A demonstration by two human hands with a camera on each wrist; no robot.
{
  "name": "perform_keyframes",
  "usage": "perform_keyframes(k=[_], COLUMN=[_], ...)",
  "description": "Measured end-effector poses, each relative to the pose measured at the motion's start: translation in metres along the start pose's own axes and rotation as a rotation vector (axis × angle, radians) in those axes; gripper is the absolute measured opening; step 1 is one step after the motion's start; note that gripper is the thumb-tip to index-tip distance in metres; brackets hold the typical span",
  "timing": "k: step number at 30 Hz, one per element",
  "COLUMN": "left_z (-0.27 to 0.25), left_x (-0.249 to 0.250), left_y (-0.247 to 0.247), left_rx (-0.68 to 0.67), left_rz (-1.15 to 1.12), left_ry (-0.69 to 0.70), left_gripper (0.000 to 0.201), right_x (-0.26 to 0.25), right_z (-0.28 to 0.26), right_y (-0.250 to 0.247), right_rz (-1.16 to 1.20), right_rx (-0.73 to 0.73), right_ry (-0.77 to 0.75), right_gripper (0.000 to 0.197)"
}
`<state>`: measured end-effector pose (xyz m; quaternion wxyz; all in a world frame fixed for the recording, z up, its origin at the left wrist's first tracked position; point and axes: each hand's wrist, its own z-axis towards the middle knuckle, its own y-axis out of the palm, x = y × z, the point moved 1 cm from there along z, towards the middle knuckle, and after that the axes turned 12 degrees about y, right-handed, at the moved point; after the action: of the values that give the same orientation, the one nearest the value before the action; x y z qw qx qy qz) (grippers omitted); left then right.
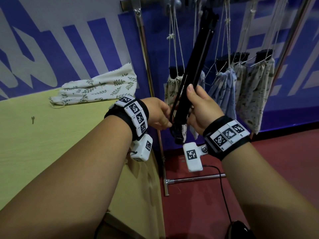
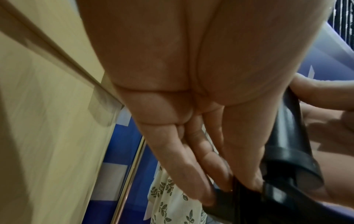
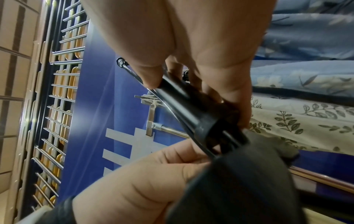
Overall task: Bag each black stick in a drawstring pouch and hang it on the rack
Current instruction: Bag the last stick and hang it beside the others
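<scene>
While both hands sit close at chest level, R hand [image 1: 201, 107] wrapped round long black folded-leg stick [image 1: 195, 71], thumb up shaft, firm hold. L hand [image 1: 158, 114] just beside, fingers [image 2: 193, 166] near-straight, tips touching stick's lower end; no wrap seen. Stick axis: butt low by hands, tip up and away toward rack. Leaf-print cream drawstring pouch [image 1: 100, 88] lies on yellow-green tabletop [image 1: 51, 135], left, L hand nearer. Metal rack [image 1: 143, 49] w/ filled pouches [image 1: 241, 83] beyond.
</scene>
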<state>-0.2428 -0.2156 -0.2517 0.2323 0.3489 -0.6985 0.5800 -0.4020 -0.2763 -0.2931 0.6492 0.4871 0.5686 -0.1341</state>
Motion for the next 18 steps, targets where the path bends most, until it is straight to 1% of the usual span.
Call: perform_keyframes(k=[1,4,10,12,15,18], left_z=[0.0003,-0.0014,-0.0023,-0.0026,-0.003,-0.0042], left_x=[0.0005,0.0021,0.0023,0.0038,0.004,0.0077], left_y=[-0.0002,0.0002,-0.0005,-0.0002,-0.0003,-0.0004], left_rx=[0.006,-0.002,-0.02,-0.027,-0.041,-0.045], left_rz=[0.007,-0.053,-0.072,-0.061,-0.123,-0.145], left_ry=[0.009,0.011,0.034,0.042,0.027,0.047], left_gripper=[0.028,0.017,0.014,0.015,0.025,0.025], right_x=[-0.0017,-0.004,-0.0065,-0.0077,-0.008,-0.0097], right_z=[-0.0005,-0.0003,-0.0012,-0.0018,-0.0018,-0.0029], right_y=[-0.0003,-0.0003,-0.004,-0.0043,-0.004,-0.0026], right_rz=[0.023,0.044,0.067,0.07,0.078,0.111], right_rx=[0.008,0.034,0.045,0.06,0.08,0.078], right_ry=[0.004,0.005,-0.031,-0.025,-0.018,-0.021], right_gripper=[0.032,0.033,0.029,0.029,0.033,0.028])
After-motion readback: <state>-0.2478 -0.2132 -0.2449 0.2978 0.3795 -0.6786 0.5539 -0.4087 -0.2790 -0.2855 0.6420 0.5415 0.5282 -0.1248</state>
